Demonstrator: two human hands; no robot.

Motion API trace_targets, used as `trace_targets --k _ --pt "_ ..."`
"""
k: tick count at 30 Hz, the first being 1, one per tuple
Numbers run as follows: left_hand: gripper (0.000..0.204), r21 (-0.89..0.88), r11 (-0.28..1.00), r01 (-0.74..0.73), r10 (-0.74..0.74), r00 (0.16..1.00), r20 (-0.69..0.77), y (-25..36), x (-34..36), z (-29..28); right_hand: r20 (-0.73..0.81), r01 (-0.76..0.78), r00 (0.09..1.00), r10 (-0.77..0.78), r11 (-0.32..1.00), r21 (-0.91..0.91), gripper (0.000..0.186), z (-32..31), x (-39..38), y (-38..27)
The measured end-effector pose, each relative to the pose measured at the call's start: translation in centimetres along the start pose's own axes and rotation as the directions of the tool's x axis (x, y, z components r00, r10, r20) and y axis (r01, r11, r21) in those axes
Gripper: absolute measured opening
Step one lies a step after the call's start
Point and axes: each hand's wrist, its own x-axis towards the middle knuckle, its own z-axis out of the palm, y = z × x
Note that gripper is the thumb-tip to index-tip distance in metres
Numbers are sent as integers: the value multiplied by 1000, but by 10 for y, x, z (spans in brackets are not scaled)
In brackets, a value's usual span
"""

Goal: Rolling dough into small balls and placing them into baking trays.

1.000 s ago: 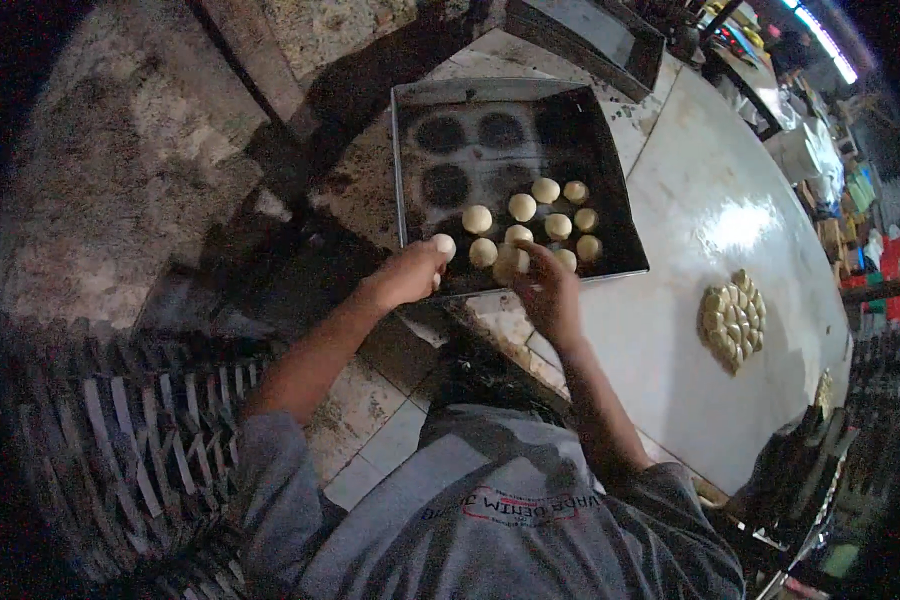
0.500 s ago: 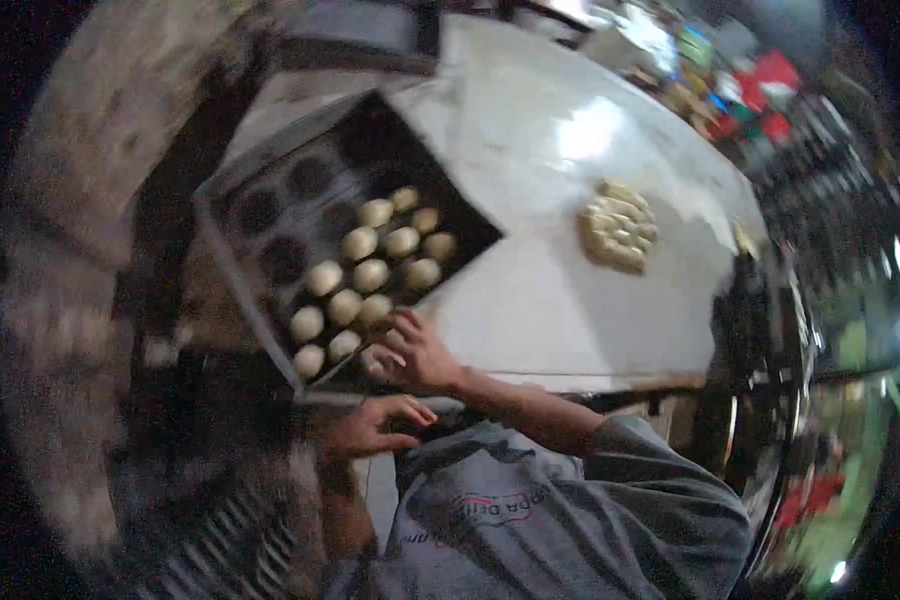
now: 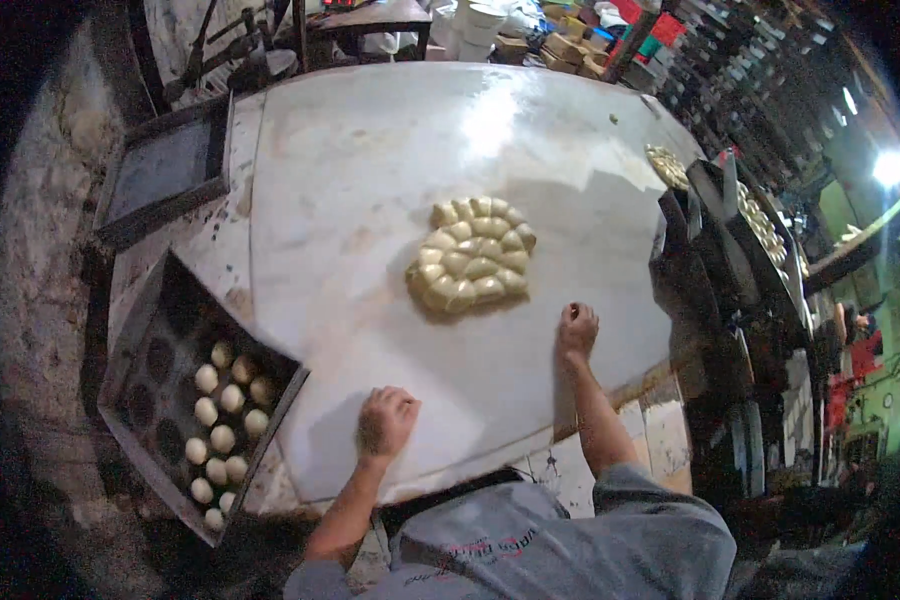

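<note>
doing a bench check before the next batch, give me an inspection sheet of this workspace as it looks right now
surface: pale worktable, smooth, glare patch near the far side.
job's things: cluster of cut dough pieces mid-table; dark baking tray at the table's left edge holding round dough balls in rows, some dark spots in it unfilled.
clutter: a second dark tray further back on the left; trays of dough pieces at the right.
grippers: left hand and right hand both rest on the table, fingers curled; whether either holds dough cannot be told.
cables: nothing seen.
surroundings: dim room, stacked boxes beyond the table, bright lamp at right.
</note>
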Motion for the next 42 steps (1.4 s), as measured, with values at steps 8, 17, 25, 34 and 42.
trace_targets --k 8,17,25,34,42 --pt "28 -121 939 321 -341 824 -452 15 64 61 134 190 969 -208 972 137 38 71 154 -95" --pt "30 -100 920 378 -380 804 -457 -5 59 78 540 -90 749 -383 750 656 31 62 165 -22" --pt "42 -916 196 350 -428 871 241 80 39 109 756 -678 655 7 447 584 57 -83 -15 28" --pt "26 -674 634 379 -317 922 220 129 18 113 530 -537 843 87 149 830 54 -100 -35 39" --pt "36 466 884 24 -37 999 19 90 44 58 123 600 791 -599 799 38 52 -48 55 123"
